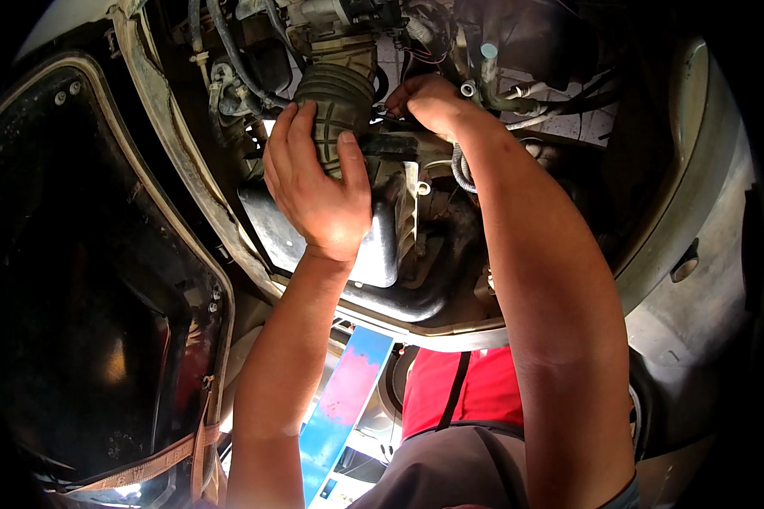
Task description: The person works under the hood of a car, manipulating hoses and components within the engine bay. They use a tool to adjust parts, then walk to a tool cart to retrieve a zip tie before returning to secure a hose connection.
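Seemingly against left hand (pixel 321 188), hose (pixel 339 83) (ribbed)

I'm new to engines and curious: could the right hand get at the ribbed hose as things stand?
Probably yes: the right hand is close beside the ribbed hose, whose right side looks largely uncovered. The left hand seems to cover only part of it.

**Red, blue, black**

A grey-brown hose (pixel 338 85) is being banded by ribs. A black panel (pixel 68 280) is being edged in tan. Pink is being blotched across a blue board (pixel 349 399), and red cloth (pixel 489 386) is being split by a black strap (pixel 456 390).
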A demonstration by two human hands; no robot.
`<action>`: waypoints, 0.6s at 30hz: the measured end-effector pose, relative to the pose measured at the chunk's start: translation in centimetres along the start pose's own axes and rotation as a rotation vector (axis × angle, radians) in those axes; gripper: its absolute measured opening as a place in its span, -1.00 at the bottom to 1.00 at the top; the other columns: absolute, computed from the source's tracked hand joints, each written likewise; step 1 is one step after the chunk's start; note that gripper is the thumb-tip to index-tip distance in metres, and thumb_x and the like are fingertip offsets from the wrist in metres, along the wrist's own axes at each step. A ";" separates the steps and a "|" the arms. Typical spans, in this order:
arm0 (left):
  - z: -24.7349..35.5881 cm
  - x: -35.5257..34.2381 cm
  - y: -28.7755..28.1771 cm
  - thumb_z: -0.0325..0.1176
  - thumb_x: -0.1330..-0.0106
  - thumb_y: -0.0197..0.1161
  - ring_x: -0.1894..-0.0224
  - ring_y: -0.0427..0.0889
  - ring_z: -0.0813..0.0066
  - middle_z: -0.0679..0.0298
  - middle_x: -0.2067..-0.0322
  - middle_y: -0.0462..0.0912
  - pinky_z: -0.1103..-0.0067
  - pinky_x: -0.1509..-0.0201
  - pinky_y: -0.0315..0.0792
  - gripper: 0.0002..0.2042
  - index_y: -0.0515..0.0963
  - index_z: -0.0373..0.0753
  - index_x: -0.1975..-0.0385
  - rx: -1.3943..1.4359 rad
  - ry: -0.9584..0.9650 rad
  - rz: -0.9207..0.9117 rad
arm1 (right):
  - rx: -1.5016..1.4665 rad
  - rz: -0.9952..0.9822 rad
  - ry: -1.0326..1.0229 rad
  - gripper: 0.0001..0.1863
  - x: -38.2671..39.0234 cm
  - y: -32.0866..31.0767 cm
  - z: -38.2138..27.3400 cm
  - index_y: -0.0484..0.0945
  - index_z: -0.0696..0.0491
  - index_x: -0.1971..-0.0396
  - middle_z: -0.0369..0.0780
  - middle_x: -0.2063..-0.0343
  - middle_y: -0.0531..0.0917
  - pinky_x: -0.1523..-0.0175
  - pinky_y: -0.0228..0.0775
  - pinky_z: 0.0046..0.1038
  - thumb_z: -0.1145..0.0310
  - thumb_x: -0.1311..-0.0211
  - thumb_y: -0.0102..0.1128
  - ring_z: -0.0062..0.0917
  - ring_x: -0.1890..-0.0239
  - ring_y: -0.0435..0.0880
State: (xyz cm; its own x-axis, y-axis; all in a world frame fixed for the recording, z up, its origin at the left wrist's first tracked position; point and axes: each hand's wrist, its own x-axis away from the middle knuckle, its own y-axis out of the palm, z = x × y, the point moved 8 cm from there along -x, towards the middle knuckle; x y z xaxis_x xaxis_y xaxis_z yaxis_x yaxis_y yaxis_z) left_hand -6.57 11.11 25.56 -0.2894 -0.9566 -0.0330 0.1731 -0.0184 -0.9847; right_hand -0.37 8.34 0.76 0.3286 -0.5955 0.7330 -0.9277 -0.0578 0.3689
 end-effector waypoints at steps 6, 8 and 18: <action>0.1 0.0 0.0 -0.31 -0.23 0.21 -0.12 0.44 0.00 0.03 -0.09 0.48 0.22 -0.25 0.24 -0.59 0.47 -0.31 -0.07 -0.004 -0.002 0.005 | -0.003 0.006 0.008 -0.71 -0.3 0.0 0.3 0.69 0.18 0.32 -0.20 0.39 0.74 0.11 0.47 -0.55 0.64 -0.22 -0.09 -0.59 0.34 0.66; 0.1 0.0 0.0 -0.31 -0.23 0.21 -0.12 0.44 -0.01 0.03 -0.09 0.48 0.22 -0.25 0.24 -0.59 0.47 -0.31 -0.07 -0.005 -0.005 0.005 | -0.011 0.001 0.007 -0.71 -0.3 0.0 0.5 0.69 0.18 0.31 -0.21 0.39 0.74 0.11 0.46 -0.55 0.63 -0.22 -0.08 -0.59 0.33 0.66; 0.1 -0.1 -0.3 -0.34 -0.27 0.21 -0.12 0.45 -0.03 0.01 -0.08 0.49 0.24 -0.24 0.27 -0.61 0.46 -0.31 -0.08 -0.018 0.006 0.003 | 0.069 0.010 0.068 -0.72 0.4 -0.1 -0.1 0.70 0.14 0.29 -0.24 0.35 0.75 0.07 0.46 -0.55 0.60 -0.21 -0.06 -0.61 0.28 0.66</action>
State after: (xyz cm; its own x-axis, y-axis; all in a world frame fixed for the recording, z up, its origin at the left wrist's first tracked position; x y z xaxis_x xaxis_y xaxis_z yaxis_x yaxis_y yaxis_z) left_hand -6.51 11.16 25.88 -0.2941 -0.9551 -0.0368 0.1571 -0.0103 -0.9875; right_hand -0.10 8.24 1.06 0.3283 -0.5411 0.7742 -0.9402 -0.1085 0.3229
